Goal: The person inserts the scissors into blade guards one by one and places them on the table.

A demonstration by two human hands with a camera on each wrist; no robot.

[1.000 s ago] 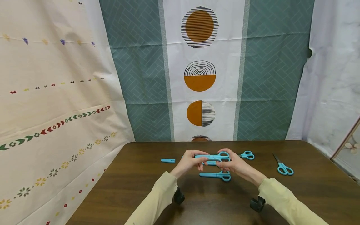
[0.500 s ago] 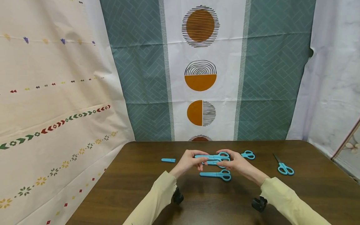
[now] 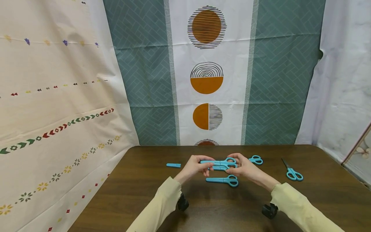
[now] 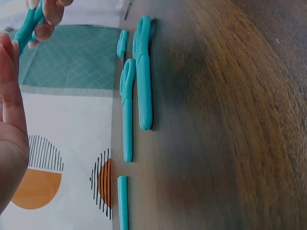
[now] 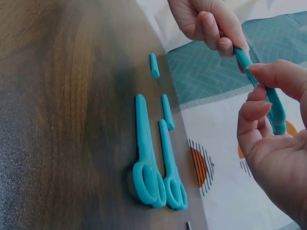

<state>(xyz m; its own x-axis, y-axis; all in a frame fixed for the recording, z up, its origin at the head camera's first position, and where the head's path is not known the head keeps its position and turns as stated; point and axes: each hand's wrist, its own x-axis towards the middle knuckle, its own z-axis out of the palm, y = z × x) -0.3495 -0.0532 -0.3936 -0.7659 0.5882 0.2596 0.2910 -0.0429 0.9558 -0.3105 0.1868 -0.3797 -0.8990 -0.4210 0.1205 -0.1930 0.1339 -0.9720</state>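
A pair of turquoise scissors (image 3: 223, 163) with its blades inside a matching cover is held level above the table. My left hand (image 3: 197, 165) pinches the cover end between thumb and fingers. At the handle end, my right hand (image 3: 245, 168) grips with thumb and curled fingers, as the right wrist view shows. Below lie sheathed scissors (image 3: 221, 180), with another sheathed pair (image 5: 172, 170) just behind, partly covered by the held one in the head view. Scissors with bare blades (image 3: 294, 174) rest to the right.
Another pair of scissors (image 3: 255, 159) lies behind my right hand, its blade mostly hidden in the head view. One loose cover (image 3: 173, 165) is at the left, and a second cover (image 5: 167, 111) shows in the right wrist view. Patterned cloths hang behind the brown table (image 3: 139, 199).
My right forearm has shifted slightly to the right, and the right fingers have moved a little at the handles. The scissors stay held between both hands.
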